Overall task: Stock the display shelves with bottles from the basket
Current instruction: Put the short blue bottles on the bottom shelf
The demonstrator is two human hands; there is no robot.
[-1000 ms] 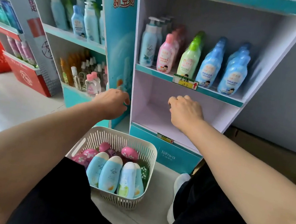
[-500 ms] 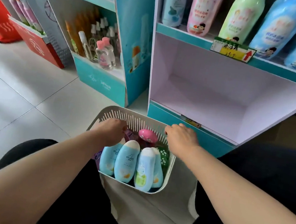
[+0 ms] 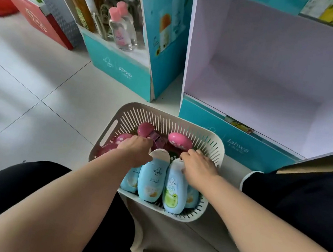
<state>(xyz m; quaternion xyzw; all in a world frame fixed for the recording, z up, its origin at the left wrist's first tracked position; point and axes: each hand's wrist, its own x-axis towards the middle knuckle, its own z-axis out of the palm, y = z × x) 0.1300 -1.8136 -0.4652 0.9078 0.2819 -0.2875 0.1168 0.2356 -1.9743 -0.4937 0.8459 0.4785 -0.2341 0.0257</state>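
A white slotted basket (image 3: 163, 121) sits on the tiled floor (image 3: 38, 92) between the person's knees, just in front of the teal display shelf (image 3: 237, 145). Four light-blue bottles (image 3: 152, 179) lie side by side in its near half, one of them green-labelled (image 3: 174, 190). Four pink bottles (image 3: 180, 140) show in the far half. The left hand (image 3: 137, 150) covers the top of the leftmost blue bottle, and the right hand (image 3: 199, 167) sits on the tops of the two rightmost. Both sets of fingers curl downward, but I cannot tell whether either has closed on a bottle. Two clear pink-capped bottles (image 3: 121, 31) front the neighbouring stand.
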